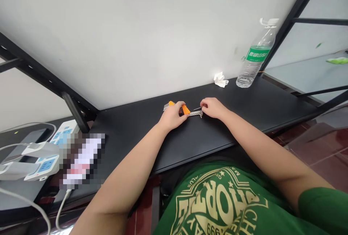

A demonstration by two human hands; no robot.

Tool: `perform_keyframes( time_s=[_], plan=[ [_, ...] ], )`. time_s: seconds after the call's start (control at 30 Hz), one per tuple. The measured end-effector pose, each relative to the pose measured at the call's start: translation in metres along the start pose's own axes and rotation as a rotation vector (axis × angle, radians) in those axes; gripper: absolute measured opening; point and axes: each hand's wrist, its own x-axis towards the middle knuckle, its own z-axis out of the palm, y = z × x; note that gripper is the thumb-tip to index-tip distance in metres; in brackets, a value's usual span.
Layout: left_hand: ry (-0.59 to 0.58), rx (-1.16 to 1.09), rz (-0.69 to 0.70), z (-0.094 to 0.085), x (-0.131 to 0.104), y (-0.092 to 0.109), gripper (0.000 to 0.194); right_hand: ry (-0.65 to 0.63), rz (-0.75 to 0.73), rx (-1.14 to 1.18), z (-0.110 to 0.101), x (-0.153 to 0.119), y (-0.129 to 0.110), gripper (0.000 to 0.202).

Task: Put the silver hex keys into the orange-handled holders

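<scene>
Hex key set (186,110) in the left grip, one thin key at the right grip

Most of the bent keys (195,113) appear seated together in the orange holder, their short ends fanned towards the right grip (213,107). One thin key (197,108) looks separate from the bunch, its shaft pointing from the right fingertips back towards the left grip. Whether any slot is unfilled cannot be told, as fingers cover part of the holder.

The left grip (172,116) is closed around the holder, thumb and fingers on opposite sides. The right grip is narrow, pinching the thin key.

Both grips are over a black surface (190,137) against a pale wall (136,28). Beyond the right grip are a crumpled tissue (220,79) and, farther right, a clear bottle (258,54) with a green label. Well left of the left grip lie a pixelated device (85,155) and a white power strip (67,128). Reddish floor tiles (331,148) show right of the right forearm.
</scene>
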Motion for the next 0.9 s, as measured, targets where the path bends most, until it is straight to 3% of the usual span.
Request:
perform_keyframes(
  time_s=[0.23, 0.5, 0.67, 0.9],
  plan=[
    [0.005, -0.031, 0.023, 0.001, 0.0, 0.001, 0.048, -0.086, -0.1, 0.027, 0.002, -0.005, -0.007, 0.015],
    [0.055, -0.09, 0.128, 0.004, -0.003, 0.007, 0.05, 0.16, -0.267, 0.228, 0.003, -0.008, -0.018, 0.013],
    [0.071, -0.147, 0.206, 0.004, -0.004, 0.014, 0.044, 0.181, -0.338, 0.297, 0.007, -0.01, -0.034, 0.014],
    [0.049, -0.145, 0.204, 0.003, -0.005, 0.015, 0.04, 0.166, -0.284, 0.321, 0.009, -0.012, -0.04, 0.013]
  ],
)
